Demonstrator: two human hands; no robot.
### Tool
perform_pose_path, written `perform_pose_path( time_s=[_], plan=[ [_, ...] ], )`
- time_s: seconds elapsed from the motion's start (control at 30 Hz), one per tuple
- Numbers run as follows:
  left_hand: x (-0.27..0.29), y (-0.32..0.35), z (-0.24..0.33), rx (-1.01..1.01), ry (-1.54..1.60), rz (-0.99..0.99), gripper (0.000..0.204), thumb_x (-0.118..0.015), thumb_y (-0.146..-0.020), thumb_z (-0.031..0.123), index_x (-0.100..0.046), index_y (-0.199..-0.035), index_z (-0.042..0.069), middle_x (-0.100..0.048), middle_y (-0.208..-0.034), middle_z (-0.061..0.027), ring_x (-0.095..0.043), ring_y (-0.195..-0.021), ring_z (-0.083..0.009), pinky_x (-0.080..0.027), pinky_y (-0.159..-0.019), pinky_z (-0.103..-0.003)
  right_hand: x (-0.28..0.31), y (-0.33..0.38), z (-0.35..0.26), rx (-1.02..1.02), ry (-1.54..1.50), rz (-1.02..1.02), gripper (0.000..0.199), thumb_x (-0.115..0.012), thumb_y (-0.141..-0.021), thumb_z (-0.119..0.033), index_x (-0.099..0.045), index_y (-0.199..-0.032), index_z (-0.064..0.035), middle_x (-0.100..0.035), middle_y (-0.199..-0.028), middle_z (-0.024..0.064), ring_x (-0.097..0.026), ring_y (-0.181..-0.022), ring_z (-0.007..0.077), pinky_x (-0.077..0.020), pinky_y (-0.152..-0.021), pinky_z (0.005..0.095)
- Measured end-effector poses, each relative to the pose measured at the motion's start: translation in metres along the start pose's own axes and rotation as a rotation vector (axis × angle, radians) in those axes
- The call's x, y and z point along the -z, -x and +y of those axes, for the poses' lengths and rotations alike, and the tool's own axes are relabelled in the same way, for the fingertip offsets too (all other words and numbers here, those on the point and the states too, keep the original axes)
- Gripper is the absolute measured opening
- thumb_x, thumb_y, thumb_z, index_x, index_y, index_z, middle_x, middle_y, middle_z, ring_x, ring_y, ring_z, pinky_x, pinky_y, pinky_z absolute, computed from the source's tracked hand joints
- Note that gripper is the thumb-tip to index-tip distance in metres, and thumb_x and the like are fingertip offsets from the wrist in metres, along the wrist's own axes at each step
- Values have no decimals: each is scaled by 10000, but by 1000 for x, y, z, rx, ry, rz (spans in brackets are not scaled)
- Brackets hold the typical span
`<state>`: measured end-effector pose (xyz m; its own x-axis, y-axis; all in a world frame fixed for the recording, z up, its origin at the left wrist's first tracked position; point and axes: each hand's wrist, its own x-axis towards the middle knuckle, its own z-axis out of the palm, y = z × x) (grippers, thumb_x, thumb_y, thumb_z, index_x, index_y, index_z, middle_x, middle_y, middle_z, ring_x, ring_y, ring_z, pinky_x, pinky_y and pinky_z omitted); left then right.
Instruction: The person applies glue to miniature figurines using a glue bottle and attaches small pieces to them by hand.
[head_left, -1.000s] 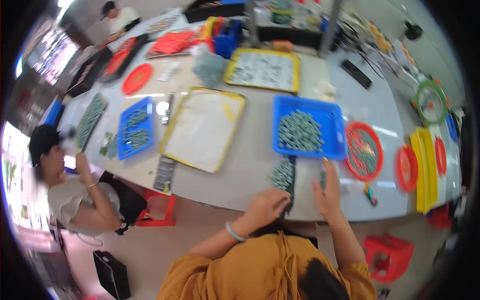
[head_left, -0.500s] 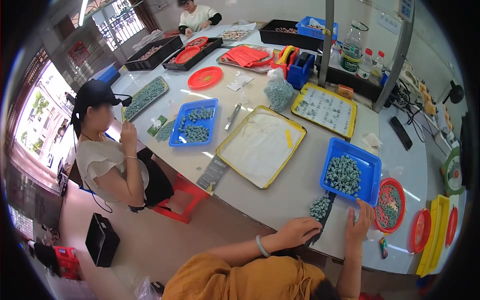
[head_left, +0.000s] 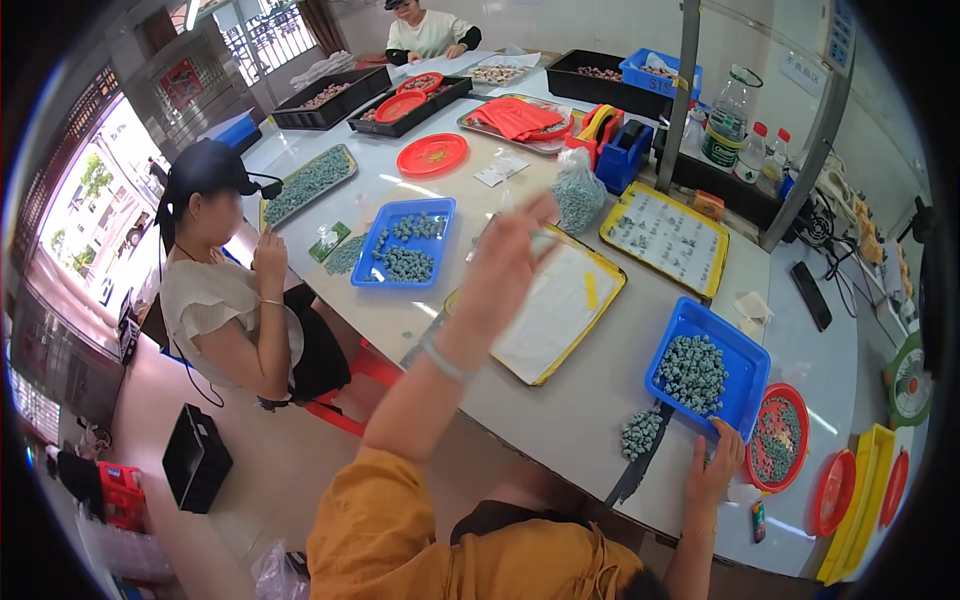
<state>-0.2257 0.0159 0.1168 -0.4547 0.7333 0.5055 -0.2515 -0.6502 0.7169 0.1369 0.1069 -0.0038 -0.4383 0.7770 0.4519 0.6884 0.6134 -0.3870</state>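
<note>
My left hand (head_left: pixel 505 265) is raised over the left part of a pale tray with a yellow rim (head_left: pixel 553 350). Its fingers are smeared by motion, so what they hold, if anything, cannot be made out. My right hand (head_left: pixel 713 470) rests on the table by the near corner of a blue tray (head_left: pixel 742 350). Its thumb and fingers are apart, with a small greenish bit showing between them. Grey-green clustered pieces (head_left: pixel 692 373) fill part of that tray. A small heap of the same pieces (head_left: pixel 641 434) lies on the table to its left.
A red bowl of green bits (head_left: pixel 777 440) stands right of my right hand. Further back are a yellow-rimmed tray of laid-out pieces (head_left: pixel 668 240), a tied clear bag (head_left: pixel 578 195) and another blue tray (head_left: pixel 405 242). One person (head_left: pixel 225 290) sits at left, another (head_left: pixel 432 35) at the far end.
My left hand has lifted from beside the small heap and swung up and left over the pale tray. My right hand has stayed by the blue tray. The whole view has shifted slightly.
</note>
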Motion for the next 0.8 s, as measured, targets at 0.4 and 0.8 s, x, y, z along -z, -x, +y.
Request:
perform_pose_path(
  time_s=[0.4,0.8],
  plan=[
    [16,-134,63,-131,12,-154,333,-374,-945,345,-460,-1111,69,-571,-1102,-131,-560,-1030,-317,-457,-884,-450,4,0,-3,22,13,0,276,-536,-843,-170,-523,-1073,-19,-552,-1074,118,-465,-1054,297,-304,-946,394],
    [-126,132,-19,387,-312,-1138,86,-610,-748,106,-582,-801,44,-612,-667,-100,-590,-640,-277,-436,-572,-371,0,-3,1,52,-28,-4,292,-511,-869,-207,-531,-1087,-15,-556,-1072,125,-484,-1035,294,-312,-934,385]
  ],
)
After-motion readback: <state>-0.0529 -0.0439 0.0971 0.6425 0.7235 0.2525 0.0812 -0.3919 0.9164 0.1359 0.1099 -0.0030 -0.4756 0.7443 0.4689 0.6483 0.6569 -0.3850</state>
